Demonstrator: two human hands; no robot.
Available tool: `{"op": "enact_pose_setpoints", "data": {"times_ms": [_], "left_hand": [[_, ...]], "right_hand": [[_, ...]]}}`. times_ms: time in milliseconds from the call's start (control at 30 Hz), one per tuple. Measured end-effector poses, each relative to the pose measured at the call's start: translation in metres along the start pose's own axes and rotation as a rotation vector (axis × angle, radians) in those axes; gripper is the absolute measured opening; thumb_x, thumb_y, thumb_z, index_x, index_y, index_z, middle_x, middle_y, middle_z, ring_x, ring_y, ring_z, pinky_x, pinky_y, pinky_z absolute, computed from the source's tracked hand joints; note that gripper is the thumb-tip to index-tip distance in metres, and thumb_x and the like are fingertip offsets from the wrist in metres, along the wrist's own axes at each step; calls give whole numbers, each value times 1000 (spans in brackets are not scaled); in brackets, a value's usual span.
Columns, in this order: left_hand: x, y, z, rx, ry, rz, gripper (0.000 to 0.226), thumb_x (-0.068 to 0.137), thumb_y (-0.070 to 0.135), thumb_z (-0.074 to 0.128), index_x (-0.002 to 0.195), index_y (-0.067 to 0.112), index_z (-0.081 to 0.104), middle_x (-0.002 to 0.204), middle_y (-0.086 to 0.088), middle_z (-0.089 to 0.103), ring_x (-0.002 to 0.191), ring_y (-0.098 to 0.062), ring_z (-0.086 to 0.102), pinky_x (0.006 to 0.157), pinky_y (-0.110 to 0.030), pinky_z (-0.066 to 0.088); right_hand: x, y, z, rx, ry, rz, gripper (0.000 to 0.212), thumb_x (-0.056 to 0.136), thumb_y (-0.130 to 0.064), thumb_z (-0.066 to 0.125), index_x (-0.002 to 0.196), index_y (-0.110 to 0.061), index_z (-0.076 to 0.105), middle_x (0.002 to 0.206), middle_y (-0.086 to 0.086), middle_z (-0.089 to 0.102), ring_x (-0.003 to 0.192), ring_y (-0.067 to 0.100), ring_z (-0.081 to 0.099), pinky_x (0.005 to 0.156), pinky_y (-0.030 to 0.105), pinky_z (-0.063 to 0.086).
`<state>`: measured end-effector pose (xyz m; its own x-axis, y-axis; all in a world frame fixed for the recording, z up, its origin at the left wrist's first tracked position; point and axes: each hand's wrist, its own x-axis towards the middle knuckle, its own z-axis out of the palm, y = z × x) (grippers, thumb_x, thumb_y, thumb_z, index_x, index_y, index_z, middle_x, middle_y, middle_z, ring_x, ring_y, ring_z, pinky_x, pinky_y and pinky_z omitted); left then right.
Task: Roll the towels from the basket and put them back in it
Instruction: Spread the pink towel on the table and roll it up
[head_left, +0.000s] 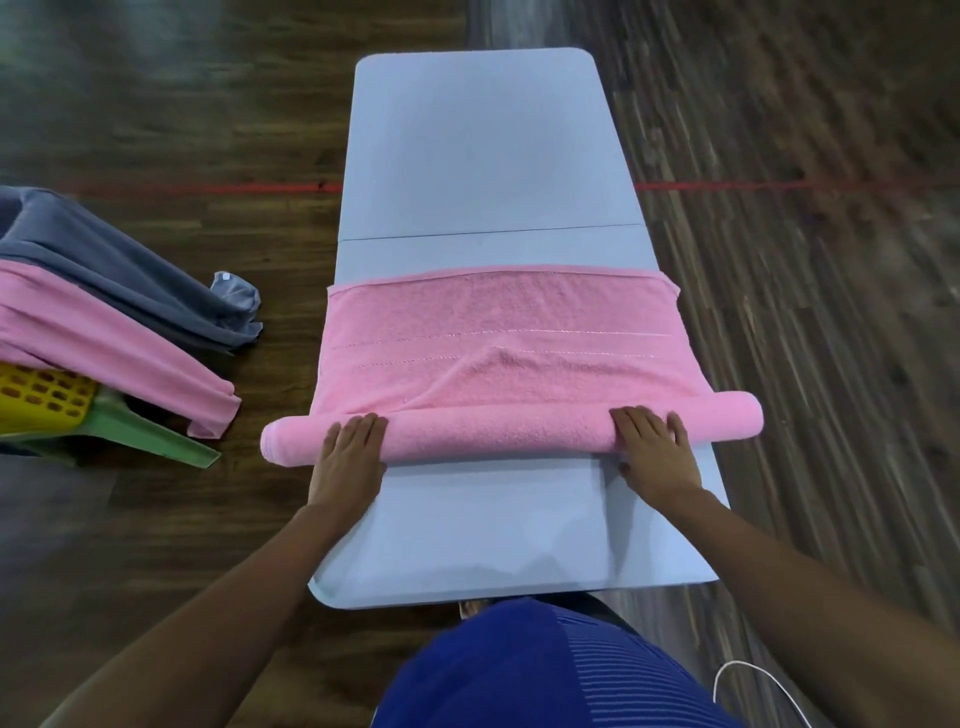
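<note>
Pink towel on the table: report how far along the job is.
Done: no rolled towel shows. In hand: left hand and right hand press the pink towel, partly rolled on the table. Left: finish it, roll the grey towel and second pink towel draped over the yellow basket, return all.

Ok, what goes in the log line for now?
step: rolling pink towel | left hand: on roll | right hand: on roll | place: table

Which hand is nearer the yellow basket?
Left. The left hand presses the half-rolled towel at its end toward the yellow basket; the right hand presses its opposite end.
</note>
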<state>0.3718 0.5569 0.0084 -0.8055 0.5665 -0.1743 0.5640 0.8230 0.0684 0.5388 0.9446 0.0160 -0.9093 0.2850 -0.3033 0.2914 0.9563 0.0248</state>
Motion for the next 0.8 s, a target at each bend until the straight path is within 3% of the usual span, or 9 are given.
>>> {"op": "enact_pose_setpoints", "data": {"times_ms": [167,267,333,400,467,533,600,700,800], "left_hand": [[18,3,-20,-17,-6,-26,33,85,29,60,113,12,64,113,-10,68,105,-29,59,101,-45,36],[26,-4,-32,-8,-224,-37,42,77,46,37,97,18,61,103,-6,69,99,-28,58,94,-42,30],[27,-9,-31,-78,-237,-66,38,78,45,44,99,18,60,108,-6,66,104,-28,55,92,-43,31],[24,-11,-26,-100,-45,-76,31,81,29,62,107,13,61,113,-10,63,105,-31,53,91,-47,37],[22,-7,-23,-124,151,-93,26,80,14,68,105,8,63,110,-14,63,99,-34,55,86,-49,44],[18,-1,-22,-169,193,-65,25,80,6,66,106,5,66,107,-16,67,96,-34,58,84,-48,46],[13,2,-15,-168,113,-23,39,77,9,69,115,3,64,115,-17,66,105,-35,60,95,-50,45],[6,1,-7,-103,-13,-11,61,75,16,72,132,4,53,132,-18,56,124,-36,51,113,-53,30],[12,2,-11,-110,-26,-28,54,82,18,69,133,6,53,134,-16,56,125,-33,50,114,-50,27]], "right_hand": [[19,-5,-25,19,-43,50,42,84,-26,57,126,-22,51,123,-1,59,123,25,44,113,44,16],[24,0,-44,161,-233,53,30,83,-35,57,112,-28,57,108,-2,63,113,23,52,102,41,25],[25,3,-48,273,-324,80,35,80,-37,60,113,-29,54,106,-1,62,109,23,54,94,40,26],[24,3,-41,201,-142,111,39,80,-34,60,118,-26,55,111,3,61,107,28,52,90,41,30],[22,0,-30,160,154,145,25,85,-26,55,106,-16,64,105,9,62,97,34,54,81,42,35],[19,-5,-24,193,257,102,21,83,-19,52,96,-10,66,98,11,64,91,35,56,76,41,37],[15,-8,-19,217,172,44,30,78,-15,62,107,-8,63,109,11,64,103,35,57,90,44,39],[13,-5,-12,110,-22,-12,72,72,-25,75,136,-8,46,137,10,50,131,31,42,114,45,23],[15,-8,-13,95,4,12,62,77,-19,69,134,-13,47,134,5,53,128,28,44,112,39,23]]}}
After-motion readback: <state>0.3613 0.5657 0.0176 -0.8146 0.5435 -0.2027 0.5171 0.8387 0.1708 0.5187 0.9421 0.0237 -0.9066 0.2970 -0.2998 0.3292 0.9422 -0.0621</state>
